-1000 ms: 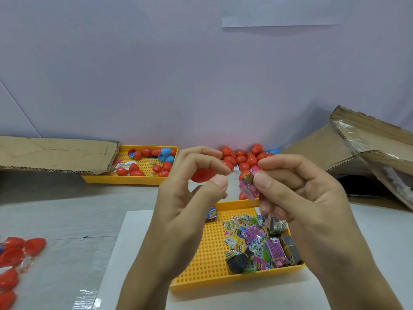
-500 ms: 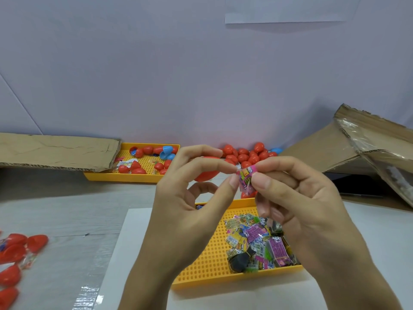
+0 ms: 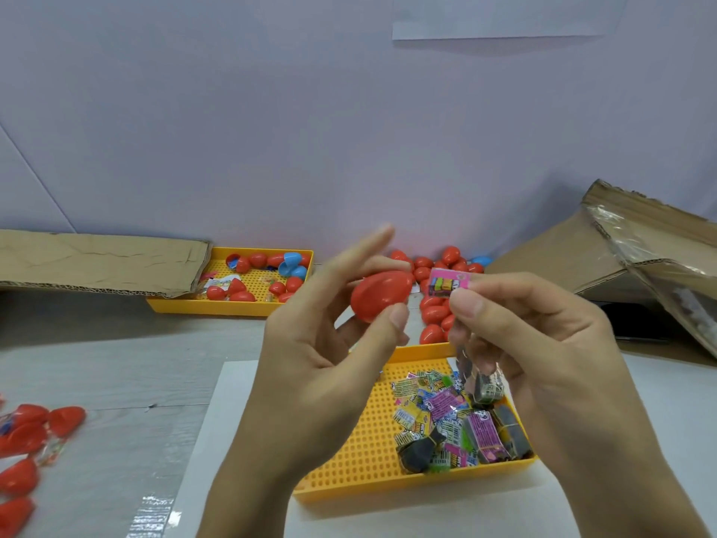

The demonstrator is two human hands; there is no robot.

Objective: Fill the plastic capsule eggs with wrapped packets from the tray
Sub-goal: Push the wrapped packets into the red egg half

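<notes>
L hand (image 3: 329,343) is gripping red egg (image 3: 382,295) btwn thumb & fingers, above near tray (image 3: 349,452). R hand (image 3: 543,343) is pinching pink packet (image 3: 449,283) just right of egg, not touching; more packets (image 3: 458,421) are lying in tray's right part.

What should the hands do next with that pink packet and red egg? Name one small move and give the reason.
Probably bring the pink packet over to the red egg half and tuck it in. The right hand pinches the packet just beside the egg half, which the left hand holds between thumb and fingers. The packet is not yet inside; whether the egg's opening faces it cannot be seen.
</notes>
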